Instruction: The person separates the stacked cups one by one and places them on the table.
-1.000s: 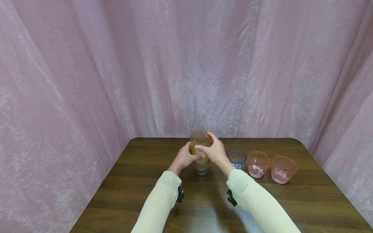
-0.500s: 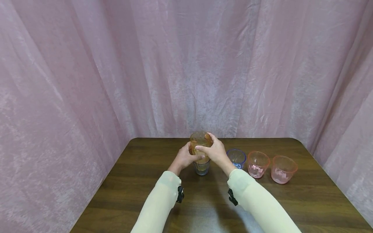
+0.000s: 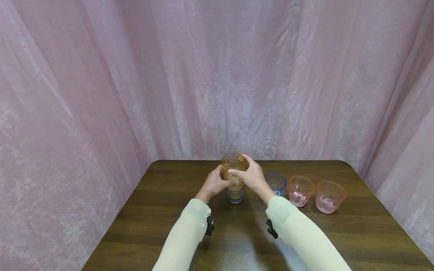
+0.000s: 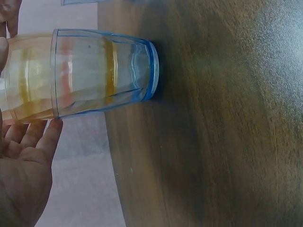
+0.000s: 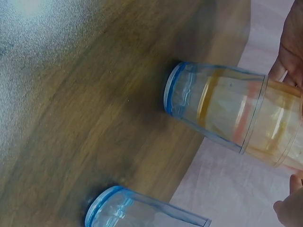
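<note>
Both hands hold a transparent amber cup [image 3: 232, 162] from opposite sides near the middle of the table. The left hand [image 3: 213, 183] curls round its left side, and the right hand [image 3: 252, 177] grips its right side with the thumb across the front. The amber cup's lower part sits inside a clear blue-based cup [image 4: 130, 68], which stands upright on the table. Yellow and reddish bands show through the blue-based cup's wall in both wrist views. In the left wrist view, left fingertips [image 4: 54, 130] lie right at that cup's rim. Some fingers are hidden behind the stack.
To the right of the stack stand a blue-rimmed cup [image 3: 275, 182] and two pink cups, a nearer-left one [image 3: 300, 190] and a far-right one [image 3: 329, 197]. The brown wooden table [image 3: 152, 222] ends at a pink curtain [image 3: 217, 82].
The right hand and forearm have shifted very slightly to the right, the stack barely with them. Both hands keep their hold on the amber cup; the other cups have not moved.
</note>
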Motion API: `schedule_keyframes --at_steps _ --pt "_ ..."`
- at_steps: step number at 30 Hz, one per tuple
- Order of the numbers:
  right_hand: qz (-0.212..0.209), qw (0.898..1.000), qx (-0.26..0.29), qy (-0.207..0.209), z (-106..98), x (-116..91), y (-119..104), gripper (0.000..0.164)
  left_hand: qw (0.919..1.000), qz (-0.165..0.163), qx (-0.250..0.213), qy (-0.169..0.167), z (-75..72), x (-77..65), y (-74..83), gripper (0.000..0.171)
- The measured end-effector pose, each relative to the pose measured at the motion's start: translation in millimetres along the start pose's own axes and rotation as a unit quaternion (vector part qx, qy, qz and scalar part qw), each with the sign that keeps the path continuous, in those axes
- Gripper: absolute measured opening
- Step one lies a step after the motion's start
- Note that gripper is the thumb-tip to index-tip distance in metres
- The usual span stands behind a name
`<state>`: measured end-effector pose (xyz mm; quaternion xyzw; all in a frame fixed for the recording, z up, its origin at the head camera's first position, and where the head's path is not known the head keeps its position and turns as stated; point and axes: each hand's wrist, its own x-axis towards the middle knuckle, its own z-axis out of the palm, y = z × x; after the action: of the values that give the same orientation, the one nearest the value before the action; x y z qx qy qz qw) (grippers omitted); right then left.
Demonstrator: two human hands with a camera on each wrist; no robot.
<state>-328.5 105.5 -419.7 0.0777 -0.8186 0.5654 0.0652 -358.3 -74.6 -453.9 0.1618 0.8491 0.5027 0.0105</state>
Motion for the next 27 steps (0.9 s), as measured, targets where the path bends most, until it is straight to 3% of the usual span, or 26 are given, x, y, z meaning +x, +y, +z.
schedule_keyframes --at_steps 13,21,27 --pt "0.023 0.999 0.036 -0.032 -0.9 2.8 2.3 0.101 0.9999 0.003 0.006 -0.009 1.8 1.7 4.3 0.084" --pt "0.000 0.999 0.037 -0.016 -0.1 -0.5 5.3 0.096 0.9998 0.007 0.018 0.011 7.3 -1.6 5.6 0.076" --pt "-0.008 1.000 0.003 0.026 4.2 -3.4 0.2 0.095 0.9985 0.021 0.043 0.027 7.8 -1.1 8.2 0.072"
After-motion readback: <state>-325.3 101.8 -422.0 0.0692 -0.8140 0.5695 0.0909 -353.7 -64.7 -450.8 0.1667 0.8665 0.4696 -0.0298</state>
